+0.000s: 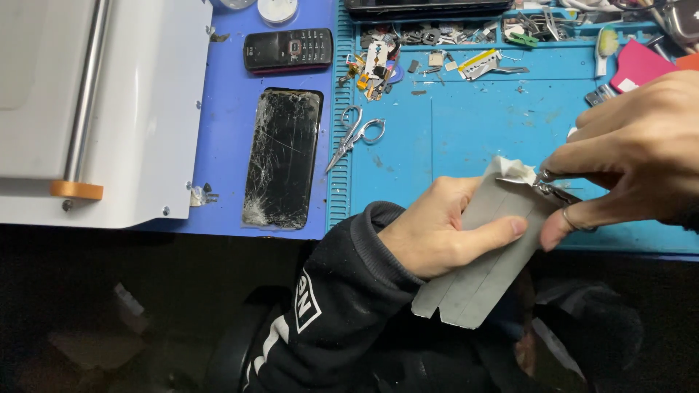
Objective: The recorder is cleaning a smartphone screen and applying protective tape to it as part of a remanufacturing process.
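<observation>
While the left hand (pixel 437 233) grips the grey sheet (pixel 480 255) from underneath, thumb laid flat across its face and the other fingers curled out of sight behind it, the right hand (pixel 633 153) works at the sheet's top corner with a small pair of scissors (pixel 550 185). That sheet is held in the air over the near edge of the blue work mat (pixel 466 124), its lower end hanging past the table over the person's dark lap. A scrap of white backing (pixel 513 169) is curling up just where the blades meet the corner.

To my eye, doing this cleanly means keeping the thumb pressing close to the cut so the sheet stays taut, and letting the blade tips take short bites rather than one long one (the material looks thin enough to buckle). The right hand's fingers are bunched together, one through a scissor ring low down, knuckles arched high and the wrist coming in from the right. The left wrist is bent inward, black sleeve (pixel 342 306) pushed up to it.

Off to the left, well apart from the hands, lie a phone with a shattered screen (pixel 282 167), a small keypad phone (pixel 288 49), a second pair of scissors (pixel 355 135) and a white machine (pixel 102 109).
</observation>
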